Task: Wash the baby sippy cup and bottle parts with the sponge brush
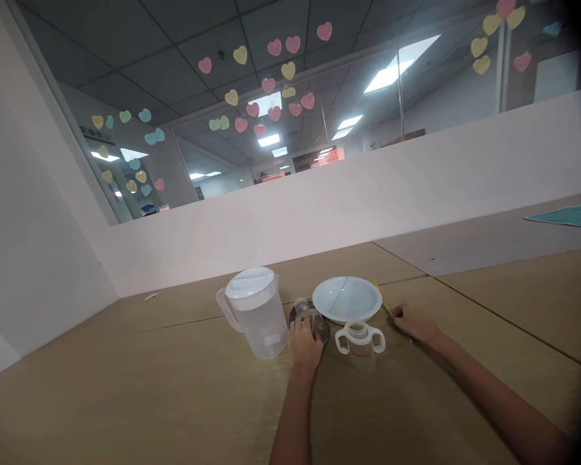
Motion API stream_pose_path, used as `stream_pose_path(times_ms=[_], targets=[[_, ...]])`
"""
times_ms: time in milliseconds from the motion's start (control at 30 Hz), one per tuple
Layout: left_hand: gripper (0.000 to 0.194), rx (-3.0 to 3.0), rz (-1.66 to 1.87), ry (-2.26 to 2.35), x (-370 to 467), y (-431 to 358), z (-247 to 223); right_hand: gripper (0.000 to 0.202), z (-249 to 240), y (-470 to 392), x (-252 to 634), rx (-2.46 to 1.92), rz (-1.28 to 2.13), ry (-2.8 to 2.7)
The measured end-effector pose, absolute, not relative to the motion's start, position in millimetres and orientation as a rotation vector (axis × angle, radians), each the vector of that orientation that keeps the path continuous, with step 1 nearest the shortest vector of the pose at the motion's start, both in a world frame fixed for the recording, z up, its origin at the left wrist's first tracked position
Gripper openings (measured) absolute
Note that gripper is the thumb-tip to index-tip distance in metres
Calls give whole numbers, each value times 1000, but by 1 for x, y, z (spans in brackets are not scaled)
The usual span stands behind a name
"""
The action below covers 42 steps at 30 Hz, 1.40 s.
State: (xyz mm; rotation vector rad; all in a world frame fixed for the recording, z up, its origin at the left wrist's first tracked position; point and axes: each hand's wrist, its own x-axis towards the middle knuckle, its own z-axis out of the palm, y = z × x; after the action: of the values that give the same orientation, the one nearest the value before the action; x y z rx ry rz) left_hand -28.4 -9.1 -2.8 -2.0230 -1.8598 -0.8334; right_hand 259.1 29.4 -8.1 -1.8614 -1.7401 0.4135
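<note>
The left hand (304, 342) curls its fingers over a small clear lid (310, 318) on the wooden surface (174, 387), between the white pitcher (254, 310) and two-handled cup (359, 343). The right hand (414, 323) pinches a yellow-green utensil (381, 298) beside the white plate (346, 298).

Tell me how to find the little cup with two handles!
Look at the big tan wooden table and find the tall frosted plastic pitcher with a white lid. To its right, in front of the round white plate, stands the small clear plastic cup with two white loop handles. It alone has a handle on each side, and it sits between the two hands.
</note>
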Motion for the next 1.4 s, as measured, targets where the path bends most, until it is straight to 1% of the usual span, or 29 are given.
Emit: stream_pose_path(times_ms=[167,233,333,400,467,567,633,733,833,933,1067,1400], targets=[[23,-2018,-700,-1941,-27,-9,-4,21,-4,26,259,-1797,513,-1882],[22,-2016,-687,-1942,-27,-9,-3,24,-3,24,259,-1736,632,-1922],[22,-2015,-669,-1948,-26,-10,-2,35,0,21,263,-1641,895,-1964],[22,-2015,-653,-1952,-26,-10,-2,39,4,21,269,-1629,969,-1969],[22,-2022,-641,-1942,-25,-10,-2,38,13,24,277,-1688,852,-1921],[22,-2039,-637,-1920,-24,-10,0,33,34,35,285,-1816,485,-1757],[22,-2060,-649,-1887,-22,-11,2,32,51,46,285,-1809,352,-1697],[25,-2076,-669,-1863,-19,-11,3,31,73,67,270,-1671,384,-1769],[27,-2054,-702,-1875,-17,-10,5,29,82,85,243,-1552,532,-1885],[25,-2010,-733,-1889,-15,-6,8,28,79,94,215,-1499,650,-1971],[25,-1993,-672,-1967,-9,0,10,23,69,93,192,-1457,755,-2068],[24,-2003,-615,-2000,-4,1,3,25,76,86,202,-1457,711,-2081]])
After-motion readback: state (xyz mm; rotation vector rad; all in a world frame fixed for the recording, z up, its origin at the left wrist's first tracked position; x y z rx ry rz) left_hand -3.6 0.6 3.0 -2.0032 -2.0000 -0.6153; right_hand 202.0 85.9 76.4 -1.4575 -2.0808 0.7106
